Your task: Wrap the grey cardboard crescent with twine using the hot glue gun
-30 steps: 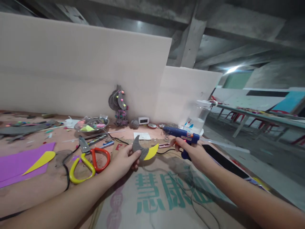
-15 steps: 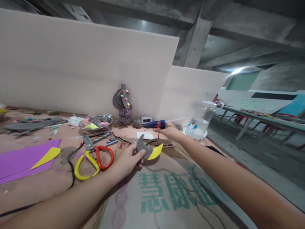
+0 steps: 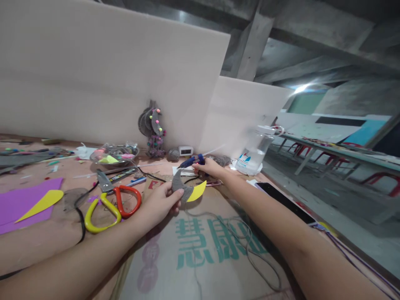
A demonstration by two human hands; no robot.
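My left hand [image 3: 162, 201] pinches a crescent-shaped piece [image 3: 183, 186], its body wrapped in grey yarn and its right end bare yellow. A loose strand of grey yarn [image 3: 229, 230] trails from below it over the printed cardboard [image 3: 162, 258]. My right hand [image 3: 210, 167] is closed around a blue hot glue gun [image 3: 190, 161], which has a red light and a clear glue stick behind it. Its nozzle points left and down, just above and beyond the crescent. Scissors [image 3: 105, 183] with yellow and red handles lie left of my left hand.
Purple sheets [image 3: 18, 204] with a yellow cutout [image 3: 43, 204] lie at left. Behind stand a clear bowl of bits [image 3: 115, 160], a yarn-wrapped ornament [image 3: 153, 129], and a small digital clock [image 3: 186, 151]. At right are a water bottle [image 3: 250, 158] and phone [image 3: 283, 202]. A black cord [image 3: 79, 216] crosses the table.
My right hand has brought the glue gun nearer the crescent, its nozzle now tilted down. My left hand keeps its hold. The view has turned right, bringing the phone into sight.
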